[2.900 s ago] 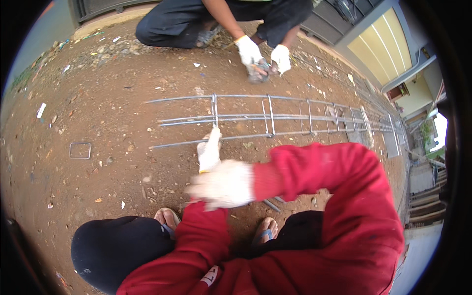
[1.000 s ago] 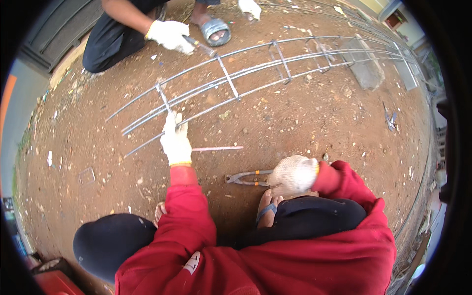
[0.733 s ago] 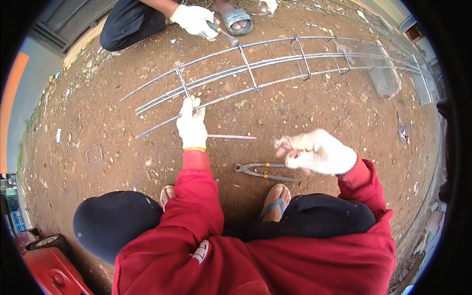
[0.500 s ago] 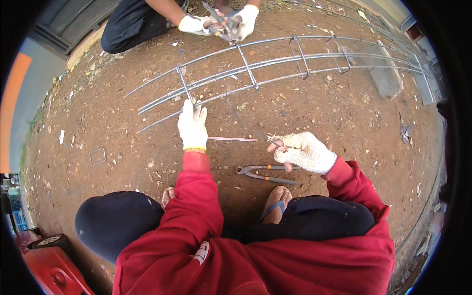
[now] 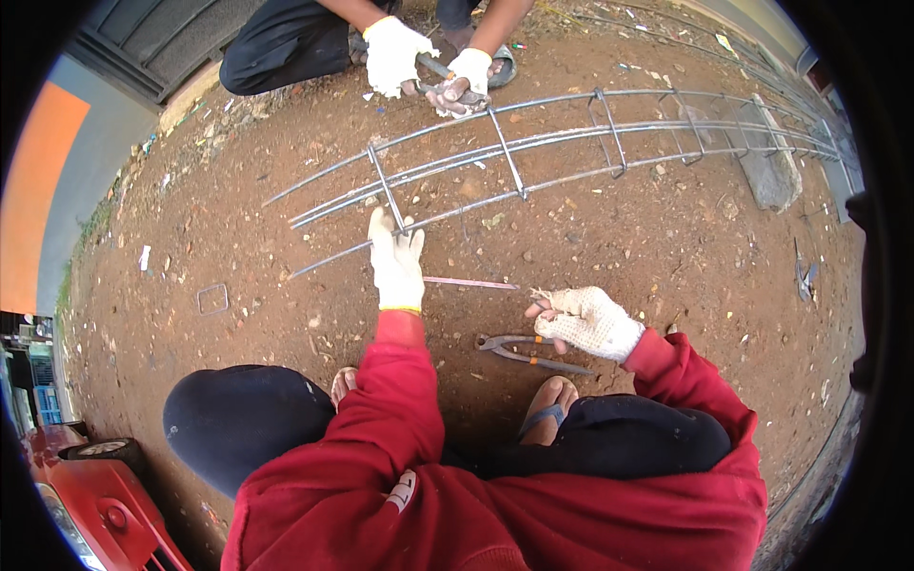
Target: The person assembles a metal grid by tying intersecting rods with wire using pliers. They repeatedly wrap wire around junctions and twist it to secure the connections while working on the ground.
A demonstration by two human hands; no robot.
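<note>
A long rebar cage (image 5: pixel 506 152) of thin steel bars and square stirrups stretches across the ground before me. My left hand (image 5: pixel 395 266), in a white knit glove, is closed on its near bar where an end stirrup crosses. Lower and to the right, my right hand (image 5: pixel 592 322) pinches a thin wire, mostly lost against the soil; its glove is worn open at the fingertips. Just below that hand lie end-cutting pincers (image 5: pixel 490 343) with orange bands on the handles. A slim pinkish stick (image 5: pixel 471 282) rests on the dirt between my hands.
Across the cage, a co-worker's gloved hands (image 5: pixel 395 57) work a pincer-like tool (image 5: pixel 435 65) at the far bar. A concrete block (image 5: pixel 773 181) sits under the cage's right part. Pliers (image 5: pixel 804 278) lie far right, a loose stirrup (image 5: pixel 227 297) left, a red vehicle (image 5: pixel 114 514) lower left.
The whole view has shifted, so the scene sits lower and further right. The co-worker's hands have changed their hold on the tool. My hands keep their grips; the wire shows less.
</note>
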